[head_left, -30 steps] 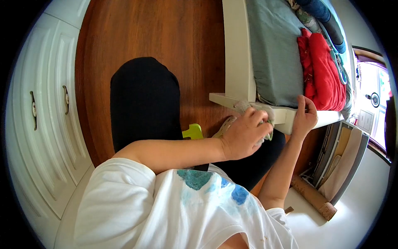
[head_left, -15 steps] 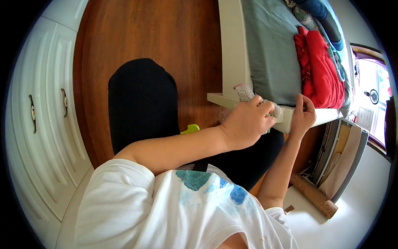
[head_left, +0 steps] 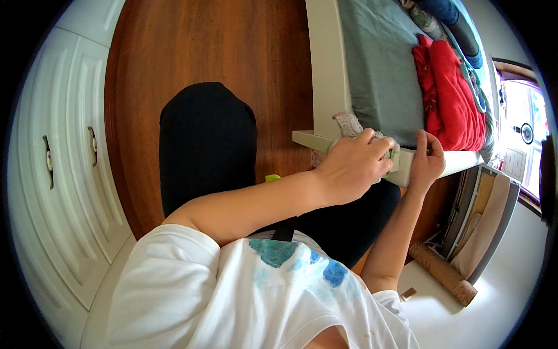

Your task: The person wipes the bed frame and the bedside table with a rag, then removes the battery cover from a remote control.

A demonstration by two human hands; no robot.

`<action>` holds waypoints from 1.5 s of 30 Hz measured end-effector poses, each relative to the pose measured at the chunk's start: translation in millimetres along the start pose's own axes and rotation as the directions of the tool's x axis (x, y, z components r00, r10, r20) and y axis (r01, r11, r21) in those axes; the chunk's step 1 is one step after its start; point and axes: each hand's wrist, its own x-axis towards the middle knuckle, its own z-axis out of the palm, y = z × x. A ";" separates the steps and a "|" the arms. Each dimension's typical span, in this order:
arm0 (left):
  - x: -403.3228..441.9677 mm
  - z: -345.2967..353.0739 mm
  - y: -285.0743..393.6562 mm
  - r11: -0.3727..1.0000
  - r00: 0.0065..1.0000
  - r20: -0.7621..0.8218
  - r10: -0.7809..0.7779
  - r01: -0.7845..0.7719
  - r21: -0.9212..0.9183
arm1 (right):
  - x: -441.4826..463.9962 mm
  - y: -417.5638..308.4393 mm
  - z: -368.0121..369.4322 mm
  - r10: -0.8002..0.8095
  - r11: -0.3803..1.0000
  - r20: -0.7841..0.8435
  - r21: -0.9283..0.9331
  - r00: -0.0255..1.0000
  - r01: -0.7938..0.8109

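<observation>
My left hand [head_left: 356,168] is closed round a crumpled, pale patterned cloth [head_left: 349,124], pressing it against the corner of the white bed frame [head_left: 327,75]. One end of the cloth sticks out past the knuckles, and a greenish edge shows by the fingertips. To its right, my right hand [head_left: 427,164] is bent over the rail at the foot of the bed, with thumb and fingers curled at the mattress edge. A grey-green sheet [head_left: 383,70] covers the mattress beside both hands.
Folded red fabric [head_left: 453,99] lies on the bed. A folded frame [head_left: 485,221] and a brown roll [head_left: 444,276] are at the right. White cabinet doors [head_left: 64,163] line the left side. My knee [head_left: 207,139] is above the wooden floor [head_left: 256,52]; a green object [head_left: 272,178] shows beside it.
My left hand has moved up and slightly right along the frame's corner with the cloth. My right hand has stayed at the rail. Less of the green object shows.
</observation>
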 end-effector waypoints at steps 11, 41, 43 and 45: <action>1.8 -8.9 -6.1 0.995 0.988 0.148 -0.042 0.028 0.100 | 1.5 3.8 0.0 0.002 1.000 0.006 -0.006 1.000 -0.002; 15.1 -25.1 1.0 0.989 0.965 0.239 0.108 -0.128 0.069 | -0.9 -5.4 -0.9 -0.009 0.998 0.026 -0.057 1.000 0.010; 15.8 -19.3 0.7 0.989 0.973 0.204 0.109 -0.127 0.078 | 0.8 -0.2 -0.5 -0.008 0.998 0.028 -0.062 1.000 0.010; 18.6 -15.3 0.8 0.988 0.980 0.162 0.112 -0.127 0.086 | 0.9 -0.4 -0.5 -0.008 0.998 0.029 -0.057 1.000 0.009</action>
